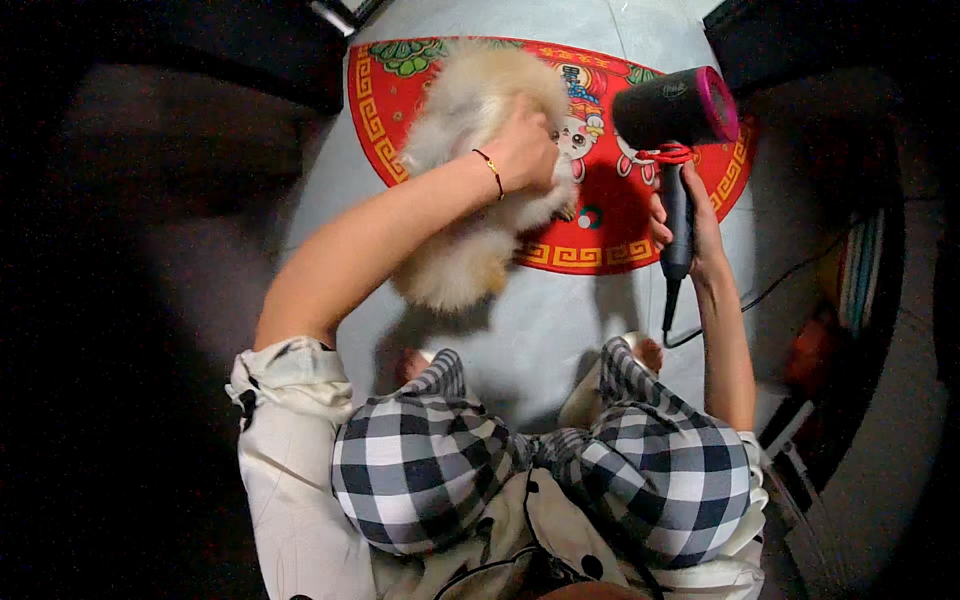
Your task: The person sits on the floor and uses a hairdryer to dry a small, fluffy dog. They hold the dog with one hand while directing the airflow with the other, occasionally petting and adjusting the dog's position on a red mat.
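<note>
A fluffy cream-and-white small dog (469, 225) is on a red patterned mat (622, 232), seen from above, its hind part reaching over the mat's near edge. My left hand (529, 146) rests on the fur near its head, fingers curled; whether they grip the fur cannot be told. The hand hides part of the dog's face. My right hand (697, 217) is closed around the grey handle of a hair dryer (660, 109), which is to the right of the dog. The dryer has a black barrel, a pink rear rim and a red tie at the neck.
The half-round mat lies on a pale floor covering (525, 337). A black power cord (765, 296) runs from the dryer's handle to the right. My knees in checked trousers are at the near side. Dark furniture stands at both upper corners, and striped items are at the far right.
</note>
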Demonstrator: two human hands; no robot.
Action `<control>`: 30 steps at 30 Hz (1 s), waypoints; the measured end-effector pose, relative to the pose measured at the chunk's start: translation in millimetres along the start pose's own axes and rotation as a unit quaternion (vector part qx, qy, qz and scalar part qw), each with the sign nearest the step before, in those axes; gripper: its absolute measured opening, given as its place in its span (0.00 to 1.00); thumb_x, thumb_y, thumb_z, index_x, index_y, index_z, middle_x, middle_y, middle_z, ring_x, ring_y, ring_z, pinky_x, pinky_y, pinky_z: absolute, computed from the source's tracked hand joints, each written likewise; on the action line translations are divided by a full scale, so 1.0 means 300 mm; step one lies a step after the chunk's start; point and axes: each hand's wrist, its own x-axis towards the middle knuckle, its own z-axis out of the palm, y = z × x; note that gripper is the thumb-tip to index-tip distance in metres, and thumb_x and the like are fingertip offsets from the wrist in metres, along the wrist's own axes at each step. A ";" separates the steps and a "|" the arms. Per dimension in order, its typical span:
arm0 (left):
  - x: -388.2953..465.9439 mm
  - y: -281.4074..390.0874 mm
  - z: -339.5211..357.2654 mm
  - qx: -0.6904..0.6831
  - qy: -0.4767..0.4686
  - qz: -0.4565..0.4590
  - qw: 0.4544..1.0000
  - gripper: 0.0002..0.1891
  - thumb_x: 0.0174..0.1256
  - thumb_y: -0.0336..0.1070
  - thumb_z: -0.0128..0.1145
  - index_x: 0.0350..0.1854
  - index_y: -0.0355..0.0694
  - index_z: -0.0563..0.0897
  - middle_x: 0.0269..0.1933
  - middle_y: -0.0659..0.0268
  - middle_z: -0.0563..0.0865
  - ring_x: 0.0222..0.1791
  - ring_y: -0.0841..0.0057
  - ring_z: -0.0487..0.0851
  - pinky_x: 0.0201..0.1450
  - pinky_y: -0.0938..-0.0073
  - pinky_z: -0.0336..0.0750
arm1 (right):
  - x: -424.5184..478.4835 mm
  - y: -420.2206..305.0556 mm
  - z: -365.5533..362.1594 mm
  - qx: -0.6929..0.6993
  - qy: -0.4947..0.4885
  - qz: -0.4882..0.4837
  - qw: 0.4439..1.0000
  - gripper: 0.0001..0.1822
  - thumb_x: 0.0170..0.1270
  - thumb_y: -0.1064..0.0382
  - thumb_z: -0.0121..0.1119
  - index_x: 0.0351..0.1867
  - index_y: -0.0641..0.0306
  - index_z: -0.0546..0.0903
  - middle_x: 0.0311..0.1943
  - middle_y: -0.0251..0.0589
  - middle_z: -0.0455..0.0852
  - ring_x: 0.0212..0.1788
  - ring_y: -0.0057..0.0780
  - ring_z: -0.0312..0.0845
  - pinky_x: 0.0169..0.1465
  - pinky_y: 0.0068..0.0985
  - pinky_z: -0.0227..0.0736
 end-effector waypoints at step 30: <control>0.296 0.134 0.294 0.225 -0.080 0.050 0.970 0.09 0.51 0.45 0.51 0.32 0.49 0.76 0.31 0.73 0.80 0.32 0.77 0.78 0.29 0.70 0.67 | -0.156 0.277 -0.191 0.201 -0.071 0.137 0.967 0.23 0.59 0.39 0.41 0.29 0.59 0.67 0.10 0.33 0.68 0.06 0.20 0.60 0.10 0.18 0.59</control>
